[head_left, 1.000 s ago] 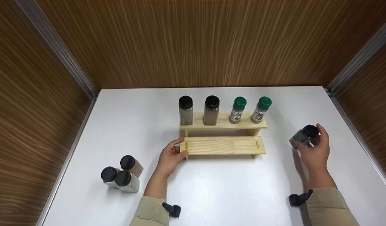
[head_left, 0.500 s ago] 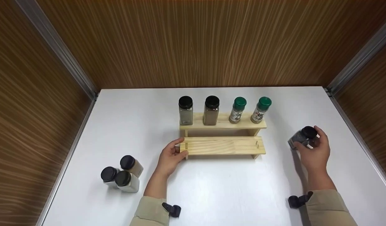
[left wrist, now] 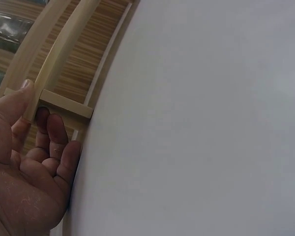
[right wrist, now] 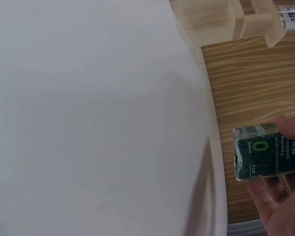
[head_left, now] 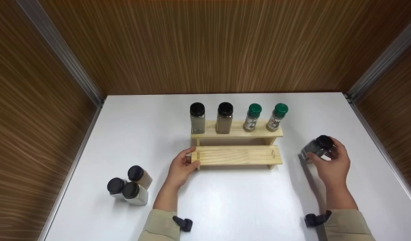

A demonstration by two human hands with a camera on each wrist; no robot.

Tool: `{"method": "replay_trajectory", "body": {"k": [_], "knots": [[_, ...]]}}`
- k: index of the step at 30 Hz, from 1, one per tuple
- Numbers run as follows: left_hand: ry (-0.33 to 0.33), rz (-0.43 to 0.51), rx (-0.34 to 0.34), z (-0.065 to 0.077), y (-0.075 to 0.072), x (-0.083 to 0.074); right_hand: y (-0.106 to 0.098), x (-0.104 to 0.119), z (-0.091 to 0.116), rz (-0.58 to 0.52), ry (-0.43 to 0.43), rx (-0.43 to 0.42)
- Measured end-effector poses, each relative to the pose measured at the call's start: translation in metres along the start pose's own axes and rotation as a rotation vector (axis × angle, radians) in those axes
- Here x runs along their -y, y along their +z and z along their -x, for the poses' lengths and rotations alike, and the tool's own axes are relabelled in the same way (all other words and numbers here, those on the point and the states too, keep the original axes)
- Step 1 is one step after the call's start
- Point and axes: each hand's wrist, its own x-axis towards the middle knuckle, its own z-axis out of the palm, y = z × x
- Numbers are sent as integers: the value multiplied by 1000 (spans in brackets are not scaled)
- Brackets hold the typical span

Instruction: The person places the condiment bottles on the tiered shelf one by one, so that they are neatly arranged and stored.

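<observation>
My right hand (head_left: 333, 165) holds a parsley jar (head_left: 315, 148) with a black lid, tilted, off the table to the right of the wooden rack. In the right wrist view the jar's green label (right wrist: 270, 153) reads "Chopped Parsley". My left hand (head_left: 182, 169) grips the left end of the two-tier rack's lower shelf (head_left: 237, 155), thumb on top and some fingers underneath. On the upper shelf (head_left: 238, 130) stand two black-lidded spice jars, one greenish (head_left: 198, 124) and one brown (head_left: 224, 124), then two green-capped spice bottles (head_left: 250, 123) to their right.
At the left of the white table (head_left: 235, 204), three black-lidded jars stand close together, among them a white one (head_left: 138, 197) and a tan one (head_left: 145, 180). Wood-grain panels (head_left: 205, 47) enclose the table at the back and both sides.
My right hand has carried the parsley jar a little to the left, closer to the rack. The left hand and the rack stay where they were.
</observation>
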Motion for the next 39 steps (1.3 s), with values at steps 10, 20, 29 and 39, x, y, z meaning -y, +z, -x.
{"method": "replay_trajectory", "body": {"k": [10,20,29,39], "knots": [[-4,-2,-4,1,0,2,-1,24,11,-21,-62,-31],[-19,-13,10,1,1,2,4,48,25,-90,-129,-4],[-29,6,22,0,2,1,19,64,39,-179,-202,57],[-6,24,29,0,1,1,48,75,60,-230,-283,100]]}}
